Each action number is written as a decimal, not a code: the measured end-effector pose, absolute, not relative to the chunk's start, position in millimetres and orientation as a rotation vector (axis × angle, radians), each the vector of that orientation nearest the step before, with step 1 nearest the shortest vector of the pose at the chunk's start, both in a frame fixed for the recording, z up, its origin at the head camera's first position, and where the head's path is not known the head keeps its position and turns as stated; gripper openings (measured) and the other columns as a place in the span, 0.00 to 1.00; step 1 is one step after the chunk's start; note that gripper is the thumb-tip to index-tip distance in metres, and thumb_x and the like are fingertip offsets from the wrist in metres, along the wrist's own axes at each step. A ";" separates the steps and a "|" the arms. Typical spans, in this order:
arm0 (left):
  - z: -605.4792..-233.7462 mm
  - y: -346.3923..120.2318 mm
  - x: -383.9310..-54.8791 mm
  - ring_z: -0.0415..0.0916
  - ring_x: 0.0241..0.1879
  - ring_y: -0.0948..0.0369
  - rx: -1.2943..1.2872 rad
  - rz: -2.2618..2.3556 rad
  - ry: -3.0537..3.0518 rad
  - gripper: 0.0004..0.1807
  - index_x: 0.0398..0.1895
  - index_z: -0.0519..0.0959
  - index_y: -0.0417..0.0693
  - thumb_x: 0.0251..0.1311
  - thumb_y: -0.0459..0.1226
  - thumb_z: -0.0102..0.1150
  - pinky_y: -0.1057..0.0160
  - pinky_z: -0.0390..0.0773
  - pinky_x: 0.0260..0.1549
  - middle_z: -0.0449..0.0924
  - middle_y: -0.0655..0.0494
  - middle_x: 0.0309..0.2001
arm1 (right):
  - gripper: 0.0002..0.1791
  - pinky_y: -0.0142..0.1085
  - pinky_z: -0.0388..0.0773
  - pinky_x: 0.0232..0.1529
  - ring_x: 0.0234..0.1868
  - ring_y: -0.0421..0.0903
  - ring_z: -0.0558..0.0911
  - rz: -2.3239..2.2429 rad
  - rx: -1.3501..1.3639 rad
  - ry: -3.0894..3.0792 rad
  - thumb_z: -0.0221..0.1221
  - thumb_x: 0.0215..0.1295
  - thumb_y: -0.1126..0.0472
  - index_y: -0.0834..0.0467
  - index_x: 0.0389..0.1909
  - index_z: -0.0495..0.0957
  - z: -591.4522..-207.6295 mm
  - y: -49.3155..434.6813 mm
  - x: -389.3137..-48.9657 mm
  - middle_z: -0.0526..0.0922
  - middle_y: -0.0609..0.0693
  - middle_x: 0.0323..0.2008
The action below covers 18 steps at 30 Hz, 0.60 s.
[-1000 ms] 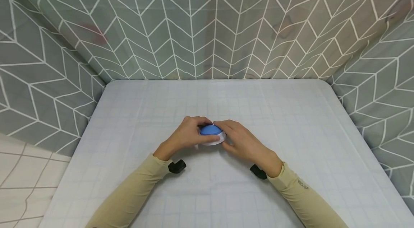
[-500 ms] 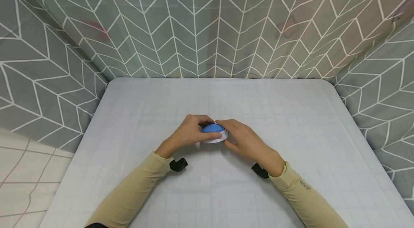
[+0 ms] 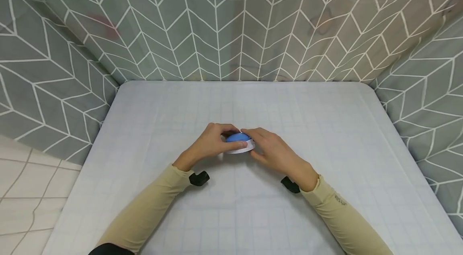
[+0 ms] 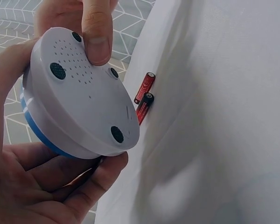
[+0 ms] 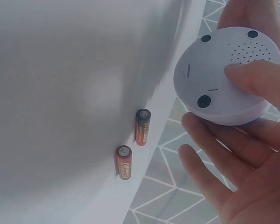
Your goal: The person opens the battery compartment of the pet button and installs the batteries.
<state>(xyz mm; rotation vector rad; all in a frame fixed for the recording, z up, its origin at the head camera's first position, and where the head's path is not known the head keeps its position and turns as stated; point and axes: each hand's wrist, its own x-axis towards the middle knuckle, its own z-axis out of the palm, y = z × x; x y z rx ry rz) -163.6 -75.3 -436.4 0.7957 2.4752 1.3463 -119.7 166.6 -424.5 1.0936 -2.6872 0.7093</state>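
A round push-button buzzer (image 3: 237,137) with a blue dome and a white base is held above the table between both hands. My left hand (image 3: 207,142) grips its left side, thumb along the near rim. My right hand (image 3: 276,154) pinches the right side; in the right wrist view its thumb (image 5: 252,77) presses the white underside (image 5: 210,65), with fingers beneath. That underside (image 4: 91,100) shows small speaker holes, dark round feet and thin slots. Two red-and-black batteries, one (image 5: 142,127) and another (image 5: 124,162), lie on the table below, hidden in the head view.
A white cloth with a faint grid covers the table (image 3: 173,106). Grey curtains (image 3: 231,22) with white chevron lines hang behind and at both sides. Pale floor tiles (image 3: 21,190) show at the left. Black wrist devices (image 3: 199,178) sit at both cuffs.
Both hands keep their hold on the buzzer with barely any movement. The head view has shifted slightly, so the table sits a little higher in it.
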 end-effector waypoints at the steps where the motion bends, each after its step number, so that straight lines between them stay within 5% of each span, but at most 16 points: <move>1: -436.1 -75.3 -163.9 0.86 0.45 0.66 0.797 1.348 2.471 0.23 0.51 0.88 0.54 0.60 0.56 0.75 0.59 0.85 0.48 0.89 0.64 0.45 | 0.31 0.47 0.86 0.55 0.57 0.54 0.86 0.712 1.094 -2.685 0.69 0.63 0.67 0.64 0.68 0.75 -424.0 166.4 -120.0 0.84 0.59 0.57; 18: -437.5 -77.6 -167.8 0.84 0.42 0.65 0.844 1.329 2.424 0.18 0.50 0.88 0.53 0.70 0.54 0.65 0.63 0.84 0.43 0.89 0.63 0.44 | 0.27 0.48 0.85 0.58 0.59 0.53 0.85 0.798 1.139 -2.668 0.69 0.69 0.64 0.65 0.67 0.76 -426.6 167.1 -125.3 0.85 0.59 0.58</move>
